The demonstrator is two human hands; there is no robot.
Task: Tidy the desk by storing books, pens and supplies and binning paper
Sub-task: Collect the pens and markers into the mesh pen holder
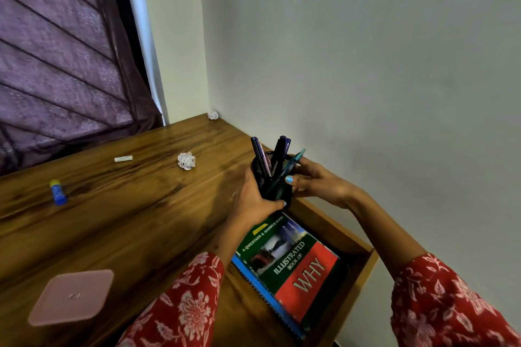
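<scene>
Head view, black mesh pen holder (277,189), upright, pens inside

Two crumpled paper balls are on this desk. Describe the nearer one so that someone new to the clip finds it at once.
Start at the wooden desk and find the black mesh pen holder held between both hands by the wall. Just left of it, out on the open desktop, lies the nearer paper ball. The other paper ball sits tucked in the far corner against the wall.

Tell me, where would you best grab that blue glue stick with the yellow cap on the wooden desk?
Grip the blue glue stick across the middle of its round barrel, coming from above. It lies flat on the wooden desk, apart from other things, so fingers fit on both long sides.
</scene>
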